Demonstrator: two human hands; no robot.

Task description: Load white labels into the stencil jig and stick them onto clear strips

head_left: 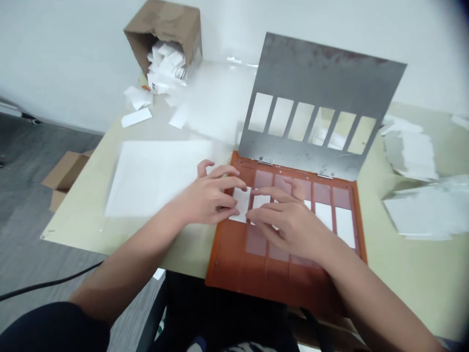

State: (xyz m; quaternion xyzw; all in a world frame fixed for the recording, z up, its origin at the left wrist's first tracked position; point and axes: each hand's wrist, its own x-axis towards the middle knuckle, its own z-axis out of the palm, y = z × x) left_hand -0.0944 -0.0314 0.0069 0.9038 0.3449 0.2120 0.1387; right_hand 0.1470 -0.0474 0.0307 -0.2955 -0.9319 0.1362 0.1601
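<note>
An orange-brown slotted board (234, 264) lies on the pale green table (80, 230), with rows of rectangular recesses. My left hand (207, 195) rests its fingertips on a white rectangular card (239, 204) in a left-hand recess. My right hand (289, 227) lies across the neighbouring recesses, fingers on another white card (261, 201). Whether either hand grips a card I cannot tell. Further right, two more white cards (345, 227) lie in recesses. A grey metal plate (311, 105) with six rectangular windows stands tilted up, hinged at the board's far edge.
A tipped cardboard box (163, 36) spills white cards at the far left of the table. A large white sheet (157, 178) lies left of the board, and white sheet stacks (428, 210) lie to its right. A flattened carton (64, 173) sits on the grey floor.
</note>
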